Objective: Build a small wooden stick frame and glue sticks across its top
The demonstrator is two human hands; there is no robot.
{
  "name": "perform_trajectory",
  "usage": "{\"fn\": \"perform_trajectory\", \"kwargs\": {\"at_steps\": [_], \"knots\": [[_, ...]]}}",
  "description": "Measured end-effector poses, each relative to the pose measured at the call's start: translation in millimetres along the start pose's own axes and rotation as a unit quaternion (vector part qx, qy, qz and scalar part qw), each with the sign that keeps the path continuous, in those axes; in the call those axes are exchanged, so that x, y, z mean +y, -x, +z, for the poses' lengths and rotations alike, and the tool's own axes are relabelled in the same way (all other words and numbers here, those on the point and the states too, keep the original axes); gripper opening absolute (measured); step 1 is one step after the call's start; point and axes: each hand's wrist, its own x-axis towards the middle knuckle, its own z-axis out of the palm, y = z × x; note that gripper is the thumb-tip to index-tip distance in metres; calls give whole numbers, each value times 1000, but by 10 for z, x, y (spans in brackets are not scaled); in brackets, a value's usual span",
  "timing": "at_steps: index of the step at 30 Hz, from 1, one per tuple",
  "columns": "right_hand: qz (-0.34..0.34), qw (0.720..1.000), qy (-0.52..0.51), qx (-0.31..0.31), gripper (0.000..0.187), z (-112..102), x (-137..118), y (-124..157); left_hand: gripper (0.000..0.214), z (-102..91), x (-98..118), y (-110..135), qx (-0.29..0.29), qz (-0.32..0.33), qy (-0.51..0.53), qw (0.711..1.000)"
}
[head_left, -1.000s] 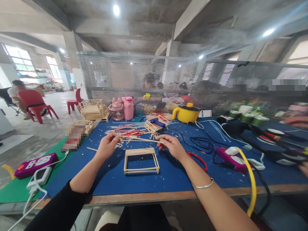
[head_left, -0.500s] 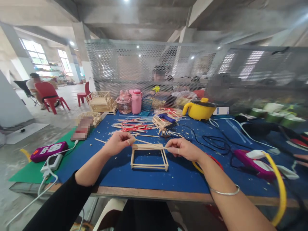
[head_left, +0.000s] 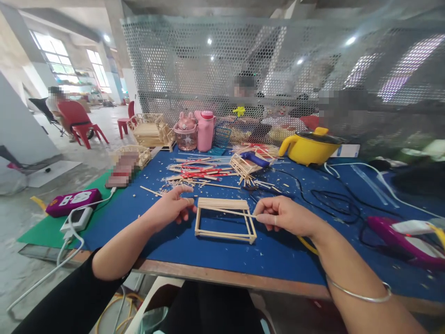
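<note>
On the blue mat stands a small wooden stick frame [head_left: 225, 236], box-shaped, with sticks laid side by side along its far top edge. My right hand [head_left: 283, 214] pinches the right end of a thin wooden stick [head_left: 231, 212], which slants across the top of the frame. Left of the frame, my left hand [head_left: 175, 204] is off the stick, its fingers apart and holding nothing. Behind the frame lie loose sticks and red-marked stick bundles [head_left: 205, 174]. A blue-handled tool [head_left: 255, 159] rests on another small stick piece [head_left: 243, 168].
A yellow pot [head_left: 309, 149] stands at the back right, with black cables [head_left: 333, 204] nearby. Pink bottles [head_left: 206, 132] and finished stick furniture [head_left: 153, 132] are at the back left. A phone [head_left: 121, 170] and purple power strip [head_left: 73, 202] lie left. A perforated screen [head_left: 194, 69] rises behind.
My left hand has let go of the stick and opened, shifting left of the frame. The right hand keeps its end, and the stick has come down over the frame. The view has tilted downward.
</note>
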Motion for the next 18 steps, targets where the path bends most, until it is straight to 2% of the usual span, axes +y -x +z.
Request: {"fn": "perform_trajectory", "kwargs": {"at_steps": [5, 11, 18], "knots": [[0, 1000, 4, 6, 27, 7, -24, -3, 48, 23, -3, -5, -19, -27, 41, 999], [-11, 999, 40, 25, 28, 11, -37, -23, 57, 23, -57, -41, -39, -26, 56, 997], [-37, 996, 67, 48, 29, 29, -21, -51, 44, 37, -16, -25, -22, -44, 72, 996]]}}
